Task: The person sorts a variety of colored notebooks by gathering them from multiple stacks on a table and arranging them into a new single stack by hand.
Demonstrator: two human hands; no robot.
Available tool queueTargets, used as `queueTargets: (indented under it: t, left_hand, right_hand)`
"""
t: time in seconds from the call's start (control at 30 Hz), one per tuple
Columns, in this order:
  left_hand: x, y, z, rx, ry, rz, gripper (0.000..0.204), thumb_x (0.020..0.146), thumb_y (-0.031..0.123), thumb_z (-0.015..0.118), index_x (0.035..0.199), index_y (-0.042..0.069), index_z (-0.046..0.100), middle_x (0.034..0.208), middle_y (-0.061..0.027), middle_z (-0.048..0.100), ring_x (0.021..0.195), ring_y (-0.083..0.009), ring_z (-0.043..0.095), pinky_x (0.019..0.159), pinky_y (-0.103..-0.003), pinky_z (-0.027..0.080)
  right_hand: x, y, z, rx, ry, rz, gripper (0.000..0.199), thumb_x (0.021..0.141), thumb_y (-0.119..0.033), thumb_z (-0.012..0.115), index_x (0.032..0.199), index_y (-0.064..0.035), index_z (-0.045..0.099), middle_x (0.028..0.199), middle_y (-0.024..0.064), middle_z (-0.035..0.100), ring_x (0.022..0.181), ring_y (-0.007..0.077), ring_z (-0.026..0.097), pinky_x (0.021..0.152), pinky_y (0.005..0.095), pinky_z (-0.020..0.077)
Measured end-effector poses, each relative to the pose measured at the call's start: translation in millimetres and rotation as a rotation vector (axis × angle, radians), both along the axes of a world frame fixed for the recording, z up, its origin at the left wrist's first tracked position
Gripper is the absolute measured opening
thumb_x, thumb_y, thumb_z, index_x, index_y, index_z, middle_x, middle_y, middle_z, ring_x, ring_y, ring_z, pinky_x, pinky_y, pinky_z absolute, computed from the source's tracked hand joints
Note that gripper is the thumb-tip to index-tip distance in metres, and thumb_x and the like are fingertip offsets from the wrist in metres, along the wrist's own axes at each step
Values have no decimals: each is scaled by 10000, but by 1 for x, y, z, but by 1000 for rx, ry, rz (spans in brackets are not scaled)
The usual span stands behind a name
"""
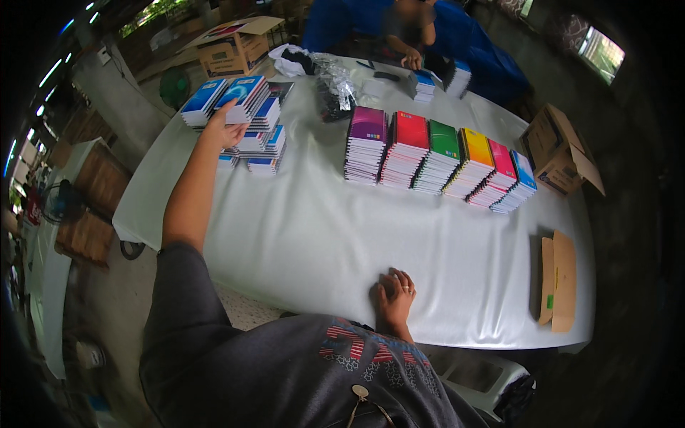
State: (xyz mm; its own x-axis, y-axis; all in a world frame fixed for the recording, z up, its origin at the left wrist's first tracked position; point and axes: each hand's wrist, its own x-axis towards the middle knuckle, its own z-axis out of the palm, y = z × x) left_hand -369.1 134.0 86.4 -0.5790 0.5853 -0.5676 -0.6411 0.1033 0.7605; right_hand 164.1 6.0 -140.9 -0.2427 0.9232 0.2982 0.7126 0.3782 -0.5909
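My left hand (225,130) reaches to the table's far left, its thumb over the near end of a small stack of blue-covered notebooks (243,93). Its fingers curl in under that stack's edge, partly hidden. Beside it lies another blue-topped stack (205,95), and more piled blue notebooks (265,143) sit just below and to the right. My right hand (397,291) rests on the table by the near edge, fingers loosely bent and a ring on one, holding nothing. In the middle stands a row of spiral notebook stacks, among them purple (367,146), red (407,150) and green (438,155).
An open carton (561,153) stands at the right, with a flat brown cardboard piece (559,282) nearer. Clear plastic wrapping (337,85) lies at the back. Across the table a person's hand (412,58) is beside a blue notebook stack (422,87). Another carton (234,50) is behind the far left corner.
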Motion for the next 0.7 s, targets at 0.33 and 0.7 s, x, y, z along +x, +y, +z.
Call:
queueTargets:
  t: [0.33,0.7]
  left_hand:
    - [120,6,-117,103,457,185,366,914,422,486,811,75,543,570,-30,477,451,-161,467,405,-282,367]
    - [460,-89,-202,503,1607,-940,218,756,161,688,944,114,589,1062,-57,528,1004,-261,507,857,-386,417]
  right_hand:
    - [26,1,2,-54,60,182,343,737,-173,677,1073,-152,610,1282,47,503,1235,291,407,991,446,308]
    - [163,19,11,-53,46,71,357,739,-147,662,1087,-121,588,1268,60,514,1226,300,414,991,447,315]
